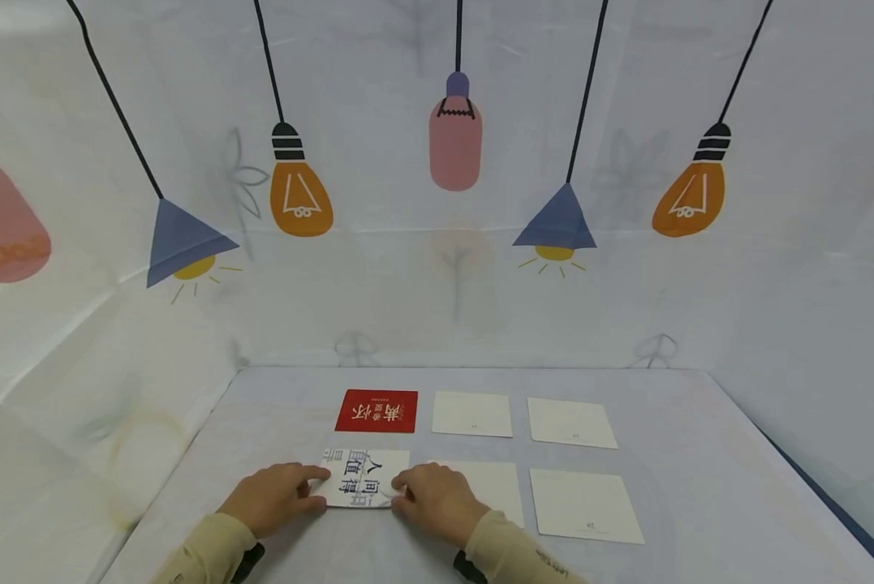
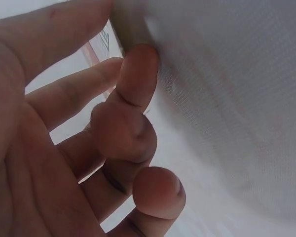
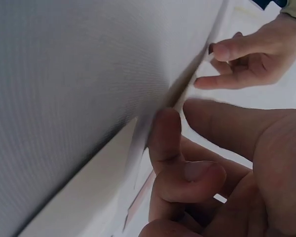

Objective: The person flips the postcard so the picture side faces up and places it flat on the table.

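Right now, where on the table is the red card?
In the head view, the red card lies at the left end of the far row, just beyond the white card with dark characters and left of a cream card.

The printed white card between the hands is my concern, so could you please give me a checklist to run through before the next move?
1. Left hand at the card's left side: ok.
2. Right hand at its right side: ok.
3. Printed face of the printed white card upward: ok.
4. Gap between it and the red card behind: ok, a strip of table shows.
5. Lower middle card fully visible from the head view: not ok, the right hand covers part.
6. Grip firm enough: cannot tell.
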Tool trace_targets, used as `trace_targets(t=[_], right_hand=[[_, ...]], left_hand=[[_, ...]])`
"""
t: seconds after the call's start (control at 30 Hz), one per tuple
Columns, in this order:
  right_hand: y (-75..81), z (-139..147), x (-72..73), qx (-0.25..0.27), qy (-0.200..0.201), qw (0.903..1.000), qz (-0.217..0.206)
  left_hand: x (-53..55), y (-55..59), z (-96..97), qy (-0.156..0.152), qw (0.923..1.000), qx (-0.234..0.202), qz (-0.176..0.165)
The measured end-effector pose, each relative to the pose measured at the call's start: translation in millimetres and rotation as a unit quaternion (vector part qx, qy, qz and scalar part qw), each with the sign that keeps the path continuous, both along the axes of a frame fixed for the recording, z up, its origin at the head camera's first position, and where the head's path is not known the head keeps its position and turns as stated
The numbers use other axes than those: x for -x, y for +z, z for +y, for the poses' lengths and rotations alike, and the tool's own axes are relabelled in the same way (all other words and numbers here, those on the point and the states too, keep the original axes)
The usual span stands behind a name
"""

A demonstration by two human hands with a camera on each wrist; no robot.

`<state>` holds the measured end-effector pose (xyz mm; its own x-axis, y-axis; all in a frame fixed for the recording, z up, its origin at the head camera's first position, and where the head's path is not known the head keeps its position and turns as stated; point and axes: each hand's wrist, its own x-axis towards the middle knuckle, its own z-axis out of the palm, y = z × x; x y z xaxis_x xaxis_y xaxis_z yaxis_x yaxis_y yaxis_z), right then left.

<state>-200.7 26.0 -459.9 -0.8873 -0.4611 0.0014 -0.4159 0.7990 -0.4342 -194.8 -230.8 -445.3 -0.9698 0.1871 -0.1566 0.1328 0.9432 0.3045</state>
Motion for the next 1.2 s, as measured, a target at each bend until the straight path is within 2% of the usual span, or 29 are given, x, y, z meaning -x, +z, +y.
trace_targets(t=[0.2, 0.53, 0.73, 0.87, 1.2], right_hand=[[2.5, 0.5, 0.1, -0.006, -0.001, 0.9999, -0.01], [1.0, 5.2, 2.6, 0.016, -0.016, 0.9993, -0.03], [2.7, 17.7, 9.8, 0.046, -0.022, 0.9987, -0.002], [6.5, 28.5, 14.6, 0.066, -0.03, 0.9974, 0.006], [8.3, 56.8, 25.4, 0.088, -0.038, 0.9952, 0.019]], left_hand=[[1.6, -2.2, 1.3, 0.015, 0.9998, -0.013, 0.01], [6.5, -9.2, 1.1, 0.016, 0.9995, -0.01, 0.024], [10.6, -7.5, 2.7, 0.01, 0.9966, -0.015, 0.08], [16.7, -5.3, 11.0, 0.004, 0.9934, -0.026, 0.112], [39.1, -1.6, 44.1, -0.018, 0.9901, -0.05, 0.13]])
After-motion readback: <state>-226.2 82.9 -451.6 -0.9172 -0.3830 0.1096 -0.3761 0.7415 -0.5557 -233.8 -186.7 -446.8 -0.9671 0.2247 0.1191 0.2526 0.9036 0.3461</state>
